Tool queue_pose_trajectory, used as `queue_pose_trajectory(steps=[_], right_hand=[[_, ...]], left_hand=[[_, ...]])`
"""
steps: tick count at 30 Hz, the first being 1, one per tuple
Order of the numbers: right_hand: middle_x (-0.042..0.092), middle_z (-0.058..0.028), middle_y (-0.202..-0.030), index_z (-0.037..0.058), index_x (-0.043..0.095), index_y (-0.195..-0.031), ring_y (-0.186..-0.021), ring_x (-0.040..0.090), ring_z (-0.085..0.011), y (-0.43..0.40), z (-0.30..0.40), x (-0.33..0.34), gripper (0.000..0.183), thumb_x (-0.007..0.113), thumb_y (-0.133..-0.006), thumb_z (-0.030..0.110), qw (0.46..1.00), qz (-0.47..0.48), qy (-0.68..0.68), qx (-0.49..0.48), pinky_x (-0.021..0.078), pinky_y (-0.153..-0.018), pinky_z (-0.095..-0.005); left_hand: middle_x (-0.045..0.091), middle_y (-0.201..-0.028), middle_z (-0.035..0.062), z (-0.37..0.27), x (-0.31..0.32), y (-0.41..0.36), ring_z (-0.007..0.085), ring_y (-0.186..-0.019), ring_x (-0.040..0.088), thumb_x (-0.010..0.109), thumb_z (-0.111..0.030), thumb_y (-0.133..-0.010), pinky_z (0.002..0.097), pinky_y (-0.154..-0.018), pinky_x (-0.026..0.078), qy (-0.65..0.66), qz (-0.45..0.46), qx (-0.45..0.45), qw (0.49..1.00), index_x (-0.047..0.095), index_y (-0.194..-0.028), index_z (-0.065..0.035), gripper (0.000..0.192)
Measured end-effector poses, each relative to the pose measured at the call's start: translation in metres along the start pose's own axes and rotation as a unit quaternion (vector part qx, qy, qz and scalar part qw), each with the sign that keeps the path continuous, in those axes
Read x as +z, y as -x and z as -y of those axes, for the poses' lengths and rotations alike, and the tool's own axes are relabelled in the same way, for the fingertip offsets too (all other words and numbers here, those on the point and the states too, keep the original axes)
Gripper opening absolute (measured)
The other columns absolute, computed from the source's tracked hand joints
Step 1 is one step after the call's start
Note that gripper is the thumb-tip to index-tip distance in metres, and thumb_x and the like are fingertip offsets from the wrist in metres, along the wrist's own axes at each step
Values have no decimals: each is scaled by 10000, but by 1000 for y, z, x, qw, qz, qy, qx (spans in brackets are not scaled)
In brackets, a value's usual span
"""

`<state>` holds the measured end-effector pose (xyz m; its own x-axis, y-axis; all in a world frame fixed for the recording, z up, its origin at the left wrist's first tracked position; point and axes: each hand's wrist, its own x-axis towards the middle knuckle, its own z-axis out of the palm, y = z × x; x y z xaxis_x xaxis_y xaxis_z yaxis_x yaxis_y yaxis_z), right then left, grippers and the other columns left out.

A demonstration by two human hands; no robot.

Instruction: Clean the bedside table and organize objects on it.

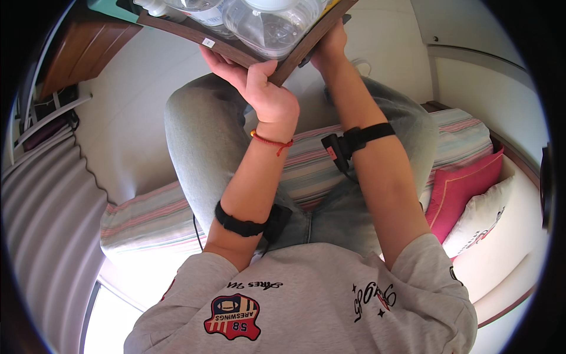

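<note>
A brown wooden tray or shallow box (177, 32) with a mint-green part at its left end (116, 9) reaches past the top edge of the head view. Inside stand a clear square plastic jar with a white lid (269, 31), a clear labelled bottle (208, 15) and a white bottle (154, 6). My left hand (261, 84) grips the tray's near corner, thumb on its wall and fingers beneath. My right hand (331, 44) is at the tray's right side, with its fingers partly hidden; a dark object, perhaps a handle, shows beside it.
Beneath me is a bench with a striped cover (146, 217); a pink cushion (460, 190) and a white cushion (482, 212) lie at its right. A grey curtain (48, 212) hangs at the left, near a brown wooden cabinet (93, 48). Pale floor (146, 106) lies ahead.
</note>
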<state>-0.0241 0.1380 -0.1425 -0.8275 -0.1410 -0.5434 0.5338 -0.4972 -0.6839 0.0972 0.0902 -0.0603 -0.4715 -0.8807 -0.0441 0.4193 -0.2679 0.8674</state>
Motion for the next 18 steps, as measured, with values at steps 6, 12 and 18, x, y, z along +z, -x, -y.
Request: queue_pose_trajectory(steps=[6, 12, 18], right_hand=[[586, -113, -1228, 68, 467, -1333, -1117, 592, -271, 13, -23, -17, 482, 385, -1029, 434, 996, 84, -37, 8, 499, -954, -438], [593, -122, -1251, 66, 491, -1310, -1138, 594, -269, 42, -44, -17, 512, 268, -1064, 456, 995, 24, -53, 87, 479, -987, -430], [562, -143, -1313, 10, 465, -1343, -1172, 571, -288, 82, -43, -3, 591, 240, -1064, 480, 985, 16, -89, 147, 444, -1044, -415]], left_hand=[[226, -1536, 135, 0, 4, 1, 265, -1418, 223, 490, -41, -657, 353, -1187, 97, 14, 19, -9, 1000, 85, -1547, -26, 978], [208, -1539, 146, 1, 1, 2, 270, -1419, 212, 488, -56, -691, 361, -1185, 109, -4, 31, -17, 999, 78, -1545, -25, 948], [153, -1570, 181, 0, -5, 1, 294, -1446, 173, 483, -69, -725, 376, -1188, 106, -35, 64, 7, 997, 44, -1548, 3, 936]])
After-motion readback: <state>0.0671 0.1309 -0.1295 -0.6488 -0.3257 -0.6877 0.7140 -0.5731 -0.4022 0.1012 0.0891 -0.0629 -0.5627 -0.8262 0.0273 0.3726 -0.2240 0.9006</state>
